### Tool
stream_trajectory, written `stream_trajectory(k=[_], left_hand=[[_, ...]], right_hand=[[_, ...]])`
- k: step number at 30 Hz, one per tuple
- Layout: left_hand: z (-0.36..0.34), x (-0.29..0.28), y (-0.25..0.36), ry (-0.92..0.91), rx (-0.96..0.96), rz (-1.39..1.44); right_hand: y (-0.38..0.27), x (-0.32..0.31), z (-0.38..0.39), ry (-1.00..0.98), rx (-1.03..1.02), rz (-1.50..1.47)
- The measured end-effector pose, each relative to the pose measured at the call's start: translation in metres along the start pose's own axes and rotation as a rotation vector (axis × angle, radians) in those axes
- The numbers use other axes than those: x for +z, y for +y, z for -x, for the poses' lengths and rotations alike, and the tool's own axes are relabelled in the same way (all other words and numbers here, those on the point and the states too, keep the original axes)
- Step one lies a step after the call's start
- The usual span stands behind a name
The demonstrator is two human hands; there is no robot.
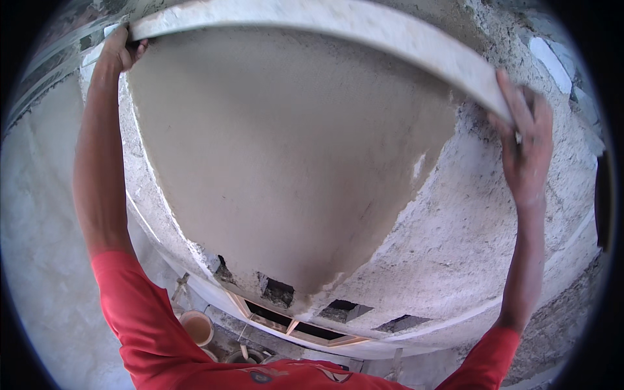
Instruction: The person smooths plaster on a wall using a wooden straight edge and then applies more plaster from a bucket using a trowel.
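Note:
A long, pale plasterer's straightedge (312,14) spans the top of the view, curved by the lens and lying across the wall. My left hand (120,51) grips its left end, thumb and fingers wrapped round the edge. At the far right end my right hand (528,133) has hold of it, fingers over the edge and slightly blurred. Below the straightedge spreads a broad patch of smooth grey-brown plaster (279,143), narrowing downward to a ragged point. Both arms are raised and stretched wide apart.
Rough, whitish wall (448,214) borders the plaster on the right. Several dark square holes, one being a recess (278,292), run along its lower edge. Beneath them sits a wooden frame (291,327). A bucket (197,327) with brownish contents stands below at the left.

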State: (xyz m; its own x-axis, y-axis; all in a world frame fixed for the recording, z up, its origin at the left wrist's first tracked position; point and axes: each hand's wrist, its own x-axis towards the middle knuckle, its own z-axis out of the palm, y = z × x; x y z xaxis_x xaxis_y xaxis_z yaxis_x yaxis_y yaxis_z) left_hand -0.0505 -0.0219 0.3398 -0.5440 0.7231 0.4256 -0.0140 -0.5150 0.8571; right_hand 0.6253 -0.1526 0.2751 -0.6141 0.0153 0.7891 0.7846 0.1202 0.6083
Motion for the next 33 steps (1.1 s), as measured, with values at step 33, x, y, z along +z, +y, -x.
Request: stream_trajectory(k=[33], left_hand=[[-0.015, -0.032, -0.052, 0.138, -0.096, -0.006]], right_hand=[[-0.087, 0.001, 0.032, -0.074, 0.211, -0.205]])
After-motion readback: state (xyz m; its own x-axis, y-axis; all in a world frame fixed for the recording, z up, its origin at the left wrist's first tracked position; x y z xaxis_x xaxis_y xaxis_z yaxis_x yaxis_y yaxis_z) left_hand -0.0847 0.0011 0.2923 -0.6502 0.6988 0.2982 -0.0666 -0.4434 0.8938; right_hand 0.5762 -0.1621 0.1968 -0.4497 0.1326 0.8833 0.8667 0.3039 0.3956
